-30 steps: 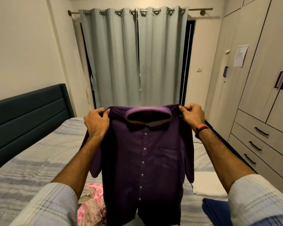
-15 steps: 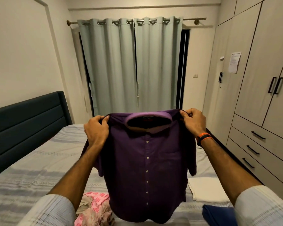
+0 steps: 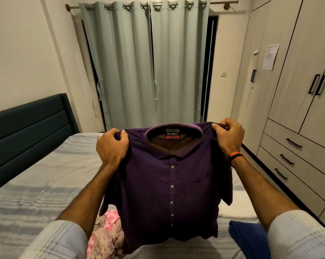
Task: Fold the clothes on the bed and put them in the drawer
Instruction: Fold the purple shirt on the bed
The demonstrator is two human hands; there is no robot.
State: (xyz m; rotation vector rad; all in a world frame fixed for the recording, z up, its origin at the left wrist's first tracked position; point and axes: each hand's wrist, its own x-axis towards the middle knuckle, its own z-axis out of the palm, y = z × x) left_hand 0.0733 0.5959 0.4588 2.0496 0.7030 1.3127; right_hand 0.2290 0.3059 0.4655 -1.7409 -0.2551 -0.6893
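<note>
A dark purple button-up shirt hangs in the air in front of me, buttons facing me, its collar label showing. My left hand grips its left shoulder and my right hand grips its right shoulder. Its hem hangs just above the bed. A pink patterned garment lies crumpled on the bed below the shirt's left side. At lower right a blue garment and a white folded cloth lie on the bed. The closed drawers are in the wardrobe on the right.
A dark padded headboard runs along the left. Closed grey curtains hang at the far end. The wardrobe with black handles fills the right wall, a narrow floor gap between it and the bed.
The shirt has been lifted higher, so its hem is off the bed, and it tilts so the collar label shows. Both hands keep their grip on the shoulders.
</note>
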